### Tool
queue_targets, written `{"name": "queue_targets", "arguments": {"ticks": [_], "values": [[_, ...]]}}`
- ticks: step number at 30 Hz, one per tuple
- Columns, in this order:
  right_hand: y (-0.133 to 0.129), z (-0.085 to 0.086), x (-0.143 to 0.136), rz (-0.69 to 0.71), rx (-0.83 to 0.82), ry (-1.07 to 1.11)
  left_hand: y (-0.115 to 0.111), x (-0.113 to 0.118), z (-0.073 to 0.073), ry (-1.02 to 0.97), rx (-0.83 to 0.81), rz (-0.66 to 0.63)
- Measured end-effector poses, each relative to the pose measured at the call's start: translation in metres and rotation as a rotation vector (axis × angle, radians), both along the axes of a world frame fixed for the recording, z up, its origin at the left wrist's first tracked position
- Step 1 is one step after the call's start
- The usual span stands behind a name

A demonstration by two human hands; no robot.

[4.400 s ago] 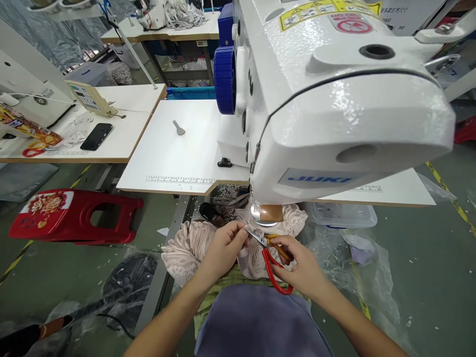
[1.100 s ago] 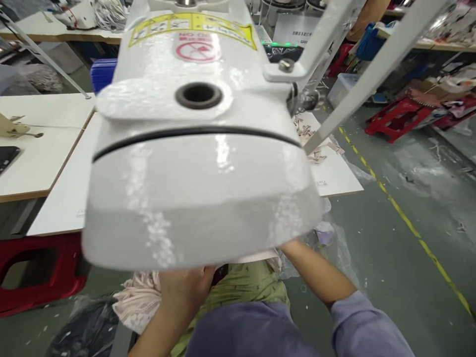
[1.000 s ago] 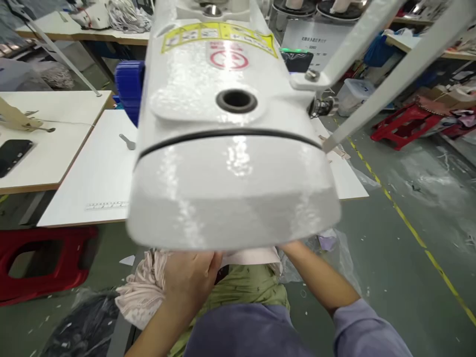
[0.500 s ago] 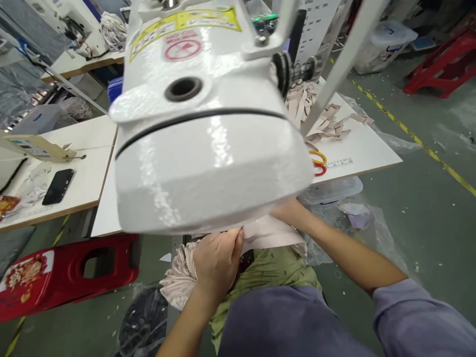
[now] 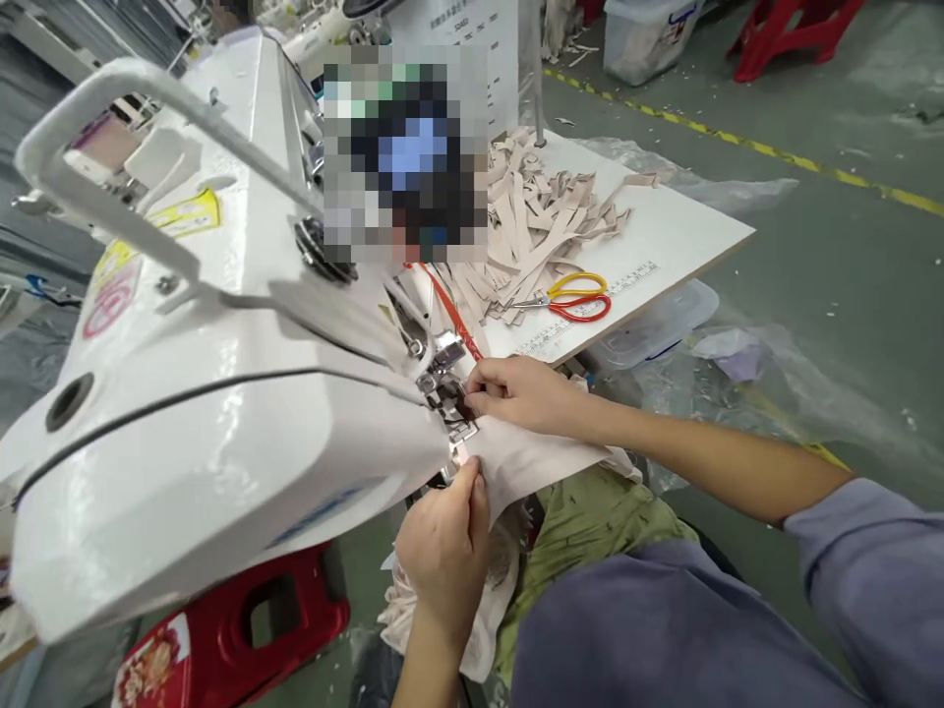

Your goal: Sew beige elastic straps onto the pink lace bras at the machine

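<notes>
A white sewing machine (image 5: 184, 492) fills the left side, its metal presser foot (image 5: 463, 431) showing in the middle. My left hand (image 5: 446, 551) is closed, thumb and forefinger pinching the edge of a pale pink fabric piece (image 5: 527, 462) just in front of the foot. Beside the foot, on the far side, my right hand (image 5: 527, 398) has its fingers curled and pressed together, the heel of the hand over the fabric. What sits between those fingertips is hidden. The cloth hangs from the machine toward my lap, above more bunched pale fabric (image 5: 491, 600).
Pale fabric strips (image 5: 538, 216) lie heaped on the white table (image 5: 685, 231). Scissors with yellow and red handles (image 5: 575, 297) rest near a printed ruler scale (image 5: 619, 303). A red stool (image 5: 258, 629) stands low on the left, and a clear plastic box (image 5: 653, 324) sits below the table edge.
My view has shifted to the right, so the machine head appears farther left and the presser foot has come into sight. My right hand, partly hidden before, now shows beside the foot.
</notes>
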State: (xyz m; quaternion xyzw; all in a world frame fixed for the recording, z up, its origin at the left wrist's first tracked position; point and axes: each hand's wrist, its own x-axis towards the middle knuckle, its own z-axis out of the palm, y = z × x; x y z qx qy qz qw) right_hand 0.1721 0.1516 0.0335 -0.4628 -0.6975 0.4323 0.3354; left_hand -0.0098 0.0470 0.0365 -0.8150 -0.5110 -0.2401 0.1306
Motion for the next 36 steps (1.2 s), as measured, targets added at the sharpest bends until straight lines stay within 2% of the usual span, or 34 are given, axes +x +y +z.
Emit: {"name": "queue_targets", "arguments": {"ticks": [4,8,13,18,20,22,24,26,28,30,32,34,36], "values": [[-0.003,0.002,0.002,-0.006,-0.011,0.014,0.0,-0.002,-0.001,-0.015,-0.024,0.006],[-0.012,-0.007,-0.003,-0.001,-0.163,0.116,-0.003,-0.004,0.001,-0.112,-0.115,0.019],[-0.038,-0.018,0.002,0.066,-0.335,0.378,-0.015,-0.007,0.006,-0.301,-0.262,-0.003],[-0.063,-0.011,0.009,0.053,-0.45,0.459,-0.024,-0.002,0.011,-0.415,-0.362,-0.022],[-0.068,-0.016,0.012,0.059,-0.43,0.451,-0.029,0.0,0.016,-0.45,-0.392,-0.017],[-0.071,-0.035,0.021,0.076,-0.377,0.357,-0.037,0.0,0.022,-0.481,-0.413,-0.012],[-0.074,-0.066,0.035,0.009,-0.295,0.182,-0.05,-0.006,0.025,-0.525,-0.453,-0.012],[-0.079,-0.106,0.056,-0.202,-0.234,0.023,-0.066,-0.018,0.022,-0.605,-0.53,0.047],[-0.089,-0.145,0.077,-0.339,-0.263,-0.033,-0.079,-0.03,0.011,-0.741,-0.607,0.241],[-0.103,-0.175,0.094,-0.386,-0.325,-0.047,-0.087,-0.04,-0.003,-0.932,-0.612,0.527],[-0.116,-0.192,0.105,-0.361,-0.361,-0.024,-0.089,-0.046,-0.014,-1.037,-0.632,0.656],[-0.126,-0.197,0.112,-0.305,-0.354,0.015,-0.087,-0.051,-0.018,-0.987,-0.669,0.653],[-0.131,-0.193,0.119,-0.25,-0.321,0.043,-0.084,-0.057,-0.013,-0.883,-0.681,0.608]]}}
